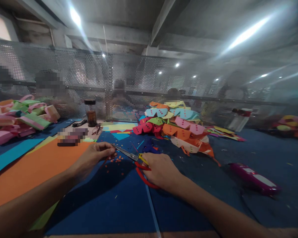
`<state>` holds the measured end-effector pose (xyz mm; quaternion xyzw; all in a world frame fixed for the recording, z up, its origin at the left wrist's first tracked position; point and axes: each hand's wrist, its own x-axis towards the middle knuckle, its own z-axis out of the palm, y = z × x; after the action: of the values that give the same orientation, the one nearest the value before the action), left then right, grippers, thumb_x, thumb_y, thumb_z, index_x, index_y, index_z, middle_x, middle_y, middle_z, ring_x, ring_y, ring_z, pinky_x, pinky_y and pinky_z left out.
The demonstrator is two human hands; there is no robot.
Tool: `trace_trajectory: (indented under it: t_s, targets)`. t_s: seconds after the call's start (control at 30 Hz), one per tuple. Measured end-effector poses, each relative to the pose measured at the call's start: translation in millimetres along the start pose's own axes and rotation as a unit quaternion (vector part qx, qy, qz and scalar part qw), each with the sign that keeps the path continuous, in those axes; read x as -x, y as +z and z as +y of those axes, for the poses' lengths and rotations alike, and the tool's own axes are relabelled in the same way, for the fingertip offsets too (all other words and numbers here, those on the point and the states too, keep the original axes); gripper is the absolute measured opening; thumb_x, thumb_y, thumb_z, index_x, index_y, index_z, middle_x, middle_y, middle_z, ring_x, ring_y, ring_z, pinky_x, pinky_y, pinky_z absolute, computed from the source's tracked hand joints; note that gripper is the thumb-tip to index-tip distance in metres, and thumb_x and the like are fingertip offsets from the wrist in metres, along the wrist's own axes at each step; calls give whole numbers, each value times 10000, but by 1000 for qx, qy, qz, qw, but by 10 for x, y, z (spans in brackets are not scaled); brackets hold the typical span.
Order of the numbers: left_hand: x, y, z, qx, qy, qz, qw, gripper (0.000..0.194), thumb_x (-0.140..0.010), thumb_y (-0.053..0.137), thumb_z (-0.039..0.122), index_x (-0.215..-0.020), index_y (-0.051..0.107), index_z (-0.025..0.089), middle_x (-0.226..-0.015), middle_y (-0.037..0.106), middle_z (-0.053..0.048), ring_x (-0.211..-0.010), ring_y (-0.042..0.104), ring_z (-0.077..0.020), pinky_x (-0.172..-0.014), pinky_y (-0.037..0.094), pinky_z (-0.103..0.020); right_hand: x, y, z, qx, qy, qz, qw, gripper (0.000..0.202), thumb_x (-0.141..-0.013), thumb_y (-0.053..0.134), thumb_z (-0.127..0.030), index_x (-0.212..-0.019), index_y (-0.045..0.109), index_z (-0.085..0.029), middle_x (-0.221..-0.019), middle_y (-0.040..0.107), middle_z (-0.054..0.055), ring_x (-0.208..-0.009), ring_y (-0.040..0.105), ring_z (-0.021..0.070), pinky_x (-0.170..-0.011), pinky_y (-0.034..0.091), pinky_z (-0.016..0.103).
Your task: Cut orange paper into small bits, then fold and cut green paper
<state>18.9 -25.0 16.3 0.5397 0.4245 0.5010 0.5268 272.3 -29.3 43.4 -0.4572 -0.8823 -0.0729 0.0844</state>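
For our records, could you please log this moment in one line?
Right hand: gripping scissors | Left hand: at the scissors' tip | Nearby: orange paper scraps on blue table | Beyond: colourful paper cutouts

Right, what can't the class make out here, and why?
All in the head view:
What, if anything, the left hand pinches: its own fingers cover it.
How the right hand grips the scissors: its back hides most fingers.
Full outline of the orange sheet: cut off by the left edge, partly behind the left arm.
Markings on the purple device: blurred.
People beyond the mesh: obscured by it and pixelation.
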Motion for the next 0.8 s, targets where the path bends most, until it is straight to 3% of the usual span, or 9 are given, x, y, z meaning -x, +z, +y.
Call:
trace_trajectory:
  t_s: [0.17, 0.43, 0.8]
  targets:
    - [19, 19, 17, 7, -5, 11, 1000, 213, -722, 794, 360, -826, 715, 192, -765, 695, -10, -704, 586, -119, -701, 450, -232, 2, -2, 7, 8, -7, 30, 999, 216, -906, 485, -378, -931, 594, -193, -908, 671, 37, -753, 631, 197, -577, 302, 285]
    - [38, 42, 65, -7, 2, 5, 1000, 192, -724, 784, 338, -758, 699, 168, -706, 656, 1, -665, 554, -114, -664, 441, -229, 4, 18, 10, 21, -10, 13, 1000, 283, -901, 484, -405, -1059, 561, -183, -1013, 621, 62, -796, 620, 197, -614, 367, 286]
    - [1, 4, 8, 9, 15, -6, 1000, 188, -728, 778, 332, -842, 729, 190, -723, 692, -1, -680, 592, -120, -685, 462, -235, 8, 12, -5, 4, -15, 12, 1000, 244, -907, 492, -416, -929, 583, -191, -953, 630, 42, -739, 593, 177, -587, 303, 285]
